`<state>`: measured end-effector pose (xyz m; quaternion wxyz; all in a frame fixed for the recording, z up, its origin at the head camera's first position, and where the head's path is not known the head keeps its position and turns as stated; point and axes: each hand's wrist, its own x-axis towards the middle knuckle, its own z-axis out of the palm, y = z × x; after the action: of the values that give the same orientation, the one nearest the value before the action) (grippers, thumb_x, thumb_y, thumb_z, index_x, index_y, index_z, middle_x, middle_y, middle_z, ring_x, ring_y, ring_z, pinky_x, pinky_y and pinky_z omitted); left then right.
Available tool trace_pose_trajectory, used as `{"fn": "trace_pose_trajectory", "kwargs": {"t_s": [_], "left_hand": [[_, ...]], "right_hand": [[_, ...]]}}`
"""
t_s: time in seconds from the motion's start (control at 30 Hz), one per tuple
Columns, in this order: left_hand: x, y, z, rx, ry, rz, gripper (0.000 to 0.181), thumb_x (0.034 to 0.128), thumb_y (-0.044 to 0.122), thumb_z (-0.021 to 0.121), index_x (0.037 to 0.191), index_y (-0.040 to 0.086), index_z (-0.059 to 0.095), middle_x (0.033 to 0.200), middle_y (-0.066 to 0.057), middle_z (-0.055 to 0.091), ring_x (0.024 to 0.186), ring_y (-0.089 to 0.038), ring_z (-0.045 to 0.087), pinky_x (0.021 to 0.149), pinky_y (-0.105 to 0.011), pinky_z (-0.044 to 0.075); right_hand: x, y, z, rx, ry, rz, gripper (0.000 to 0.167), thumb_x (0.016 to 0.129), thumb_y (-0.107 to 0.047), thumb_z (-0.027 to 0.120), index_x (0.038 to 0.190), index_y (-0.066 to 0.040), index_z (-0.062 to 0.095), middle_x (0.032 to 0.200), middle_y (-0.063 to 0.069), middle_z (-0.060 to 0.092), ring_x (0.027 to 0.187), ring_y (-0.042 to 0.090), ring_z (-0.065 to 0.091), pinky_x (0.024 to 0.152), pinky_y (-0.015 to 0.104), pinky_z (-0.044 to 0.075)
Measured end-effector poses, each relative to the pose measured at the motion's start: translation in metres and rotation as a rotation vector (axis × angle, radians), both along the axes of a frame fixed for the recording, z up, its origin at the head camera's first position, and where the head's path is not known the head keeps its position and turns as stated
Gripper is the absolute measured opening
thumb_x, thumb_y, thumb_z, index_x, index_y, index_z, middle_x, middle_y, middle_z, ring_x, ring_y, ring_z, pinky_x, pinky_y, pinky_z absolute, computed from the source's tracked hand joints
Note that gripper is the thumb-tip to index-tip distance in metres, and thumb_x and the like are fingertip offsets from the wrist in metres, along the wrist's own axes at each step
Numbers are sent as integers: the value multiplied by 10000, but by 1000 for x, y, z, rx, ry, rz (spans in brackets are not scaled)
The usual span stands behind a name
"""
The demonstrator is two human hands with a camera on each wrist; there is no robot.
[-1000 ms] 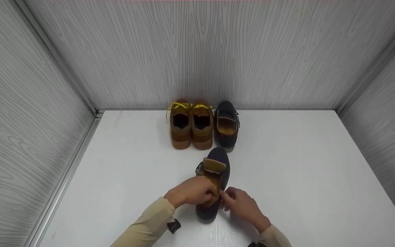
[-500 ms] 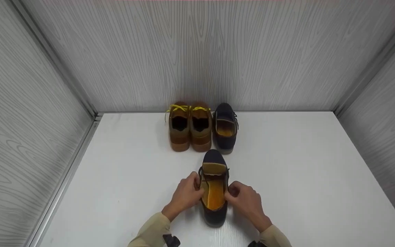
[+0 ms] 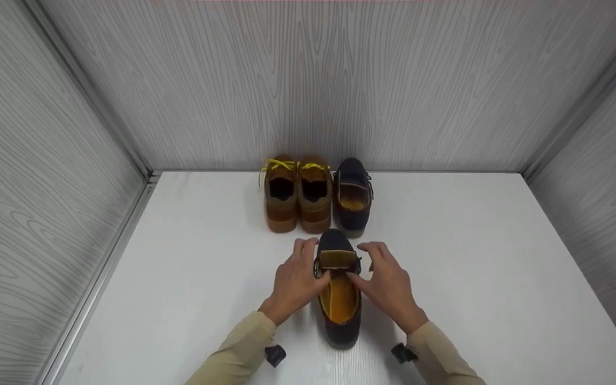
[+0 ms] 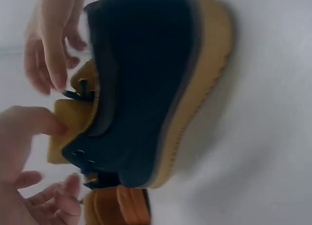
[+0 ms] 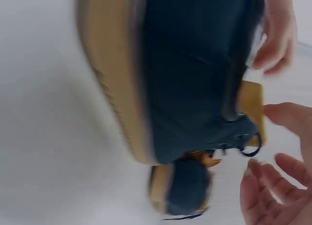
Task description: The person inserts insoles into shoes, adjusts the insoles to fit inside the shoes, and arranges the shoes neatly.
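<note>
A navy lace-up shoe (image 3: 342, 332) with a tan insole stands on the white table, toe pointing away; its tan tongue (image 3: 338, 260) is folded up. My left hand (image 3: 294, 283) is at the left side of the opening, thumb over it, fingers spread by the laces. Opposite it, my right hand (image 3: 391, 286) mirrors this pose on the right side. In the left wrist view, the left thumb (image 4: 36, 120) appears at the tongue; contact is unclear. The right wrist view has the right thumb (image 5: 287, 115) by the tongue's edge, fingers apart near a lace loop (image 5: 252, 144).
Behind the shoe stand two brown shoes, one left (image 3: 282, 214) and one right (image 3: 316, 214), with yellow laces. A matching navy shoe (image 3: 353, 218) stands beside them, near the toe of the handled one. A grey wood-grain panel (image 3: 308, 80) rises behind the table (image 3: 447, 267).
Both hands first worked at the shoe's opening, the left one reaching over it; then they gripped its sides. Now they have moved forward toward the laces and their fingers have spread.
</note>
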<state>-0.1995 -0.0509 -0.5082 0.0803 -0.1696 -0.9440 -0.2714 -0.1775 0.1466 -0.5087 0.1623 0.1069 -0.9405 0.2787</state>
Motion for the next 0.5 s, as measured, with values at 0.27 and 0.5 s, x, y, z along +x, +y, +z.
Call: {"fn": "trace_pose_trajectory", "kwargs": {"t_s": [0.27,0.5], "left_hand": [[-18,13,-5,-195,18,-103,417,847,149,714,1179,69,474,1027,-101,462,808,-204,612,724,-324,535],[-19,15,-12,-241,151,-157,289,818,60,699,1048,63,525,982,-115,452,708,-217,603,604,-328,532]], "right_hand": [[-22,-20,-1,148,-66,62,435,785,-189,791,1150,-141,559,1020,23,548,831,168,600,678,350,521],[-24,-22,-16,202,22,24,256,788,-105,752,934,-147,546,859,-13,505,708,157,545,538,349,485]]}}
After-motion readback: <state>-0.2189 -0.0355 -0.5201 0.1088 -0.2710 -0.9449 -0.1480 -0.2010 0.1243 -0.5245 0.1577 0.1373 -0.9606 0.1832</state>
